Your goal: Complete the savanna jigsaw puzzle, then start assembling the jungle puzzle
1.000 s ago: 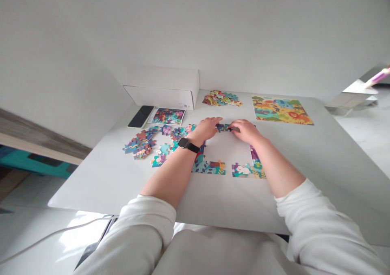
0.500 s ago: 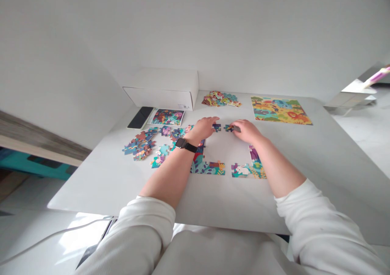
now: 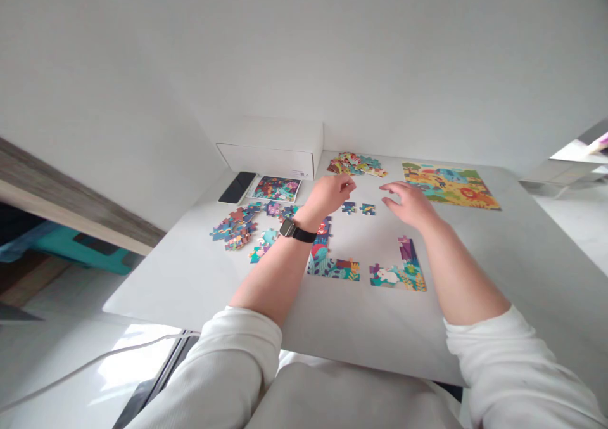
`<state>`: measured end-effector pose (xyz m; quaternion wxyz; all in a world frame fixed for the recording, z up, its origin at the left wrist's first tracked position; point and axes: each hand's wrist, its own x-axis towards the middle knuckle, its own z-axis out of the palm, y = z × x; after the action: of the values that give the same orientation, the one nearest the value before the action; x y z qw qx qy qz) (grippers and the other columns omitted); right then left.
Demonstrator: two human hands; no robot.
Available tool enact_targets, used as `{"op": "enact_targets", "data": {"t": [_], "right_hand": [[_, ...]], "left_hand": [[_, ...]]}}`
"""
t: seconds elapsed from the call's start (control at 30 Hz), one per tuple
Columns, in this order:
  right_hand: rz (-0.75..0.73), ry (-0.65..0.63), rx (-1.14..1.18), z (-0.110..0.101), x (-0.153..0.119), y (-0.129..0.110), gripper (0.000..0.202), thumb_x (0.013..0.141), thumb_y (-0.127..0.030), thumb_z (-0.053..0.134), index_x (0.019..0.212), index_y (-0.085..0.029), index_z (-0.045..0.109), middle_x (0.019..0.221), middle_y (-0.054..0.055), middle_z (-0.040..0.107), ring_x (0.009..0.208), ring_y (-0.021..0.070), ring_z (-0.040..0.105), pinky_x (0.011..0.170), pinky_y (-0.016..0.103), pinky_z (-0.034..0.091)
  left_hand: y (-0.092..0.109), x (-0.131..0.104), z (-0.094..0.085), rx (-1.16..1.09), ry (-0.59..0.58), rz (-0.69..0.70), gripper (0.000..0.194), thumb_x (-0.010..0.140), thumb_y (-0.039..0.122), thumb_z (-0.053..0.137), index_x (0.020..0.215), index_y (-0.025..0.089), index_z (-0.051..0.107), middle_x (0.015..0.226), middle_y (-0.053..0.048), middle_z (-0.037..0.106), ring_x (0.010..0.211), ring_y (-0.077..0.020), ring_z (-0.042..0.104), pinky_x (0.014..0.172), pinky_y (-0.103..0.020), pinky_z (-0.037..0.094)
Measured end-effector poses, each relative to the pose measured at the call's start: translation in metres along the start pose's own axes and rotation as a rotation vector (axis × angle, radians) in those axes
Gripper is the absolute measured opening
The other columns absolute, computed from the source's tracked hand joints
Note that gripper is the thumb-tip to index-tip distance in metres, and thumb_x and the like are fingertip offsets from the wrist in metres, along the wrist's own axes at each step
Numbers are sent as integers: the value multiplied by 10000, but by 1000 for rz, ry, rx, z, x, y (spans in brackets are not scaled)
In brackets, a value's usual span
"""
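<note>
My left hand [image 3: 332, 193], with a black watch on its wrist, hovers above the table with its fingers curled together; what they hold, if anything, is hidden. Just below its fingertips lies a dark blue puzzle piece [image 3: 348, 208]. Beside that, a small gap away, is another blue puzzle piece [image 3: 368, 209] with a yellowish mark. My right hand [image 3: 406, 202] is up and to the right of these, fingers apart and holding nothing. A joined puzzle corner [image 3: 332, 268] lies below my left wrist, partly covered by it. Another joined corner with a white rabbit [image 3: 399, 275] lies to its right.
Loose puzzle pieces [image 3: 235, 227] lie at left, near a phone [image 3: 237, 188] and a picture card [image 3: 276, 189]. Behind them stands a white box [image 3: 270, 150]. A second pile of pieces [image 3: 356, 163] and an animal picture [image 3: 451, 185] are at the back.
My right hand has let go of the blue puzzle piece and drawn away to the right, fingers spread. My left hand has lifted and its fingers have curled in. The view has shifted slightly.
</note>
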<state>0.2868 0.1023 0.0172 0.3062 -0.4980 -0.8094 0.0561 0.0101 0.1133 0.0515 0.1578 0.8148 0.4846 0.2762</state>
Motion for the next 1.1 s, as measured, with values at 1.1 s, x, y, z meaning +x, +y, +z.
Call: {"op": "enact_targets", "data": {"t": [1.1], "right_hand": [[53,-41,22,-58,-5,-52,232,993,-340,621,1076,-275,827,872,32,849,836,246,818,725,315,566]], "left_hand": [[-141,-55,-121,482,-280,-660,371,727,217,854,1097,216,864,1197,-141,819,1033,-333,761,889,-387,579]]}}
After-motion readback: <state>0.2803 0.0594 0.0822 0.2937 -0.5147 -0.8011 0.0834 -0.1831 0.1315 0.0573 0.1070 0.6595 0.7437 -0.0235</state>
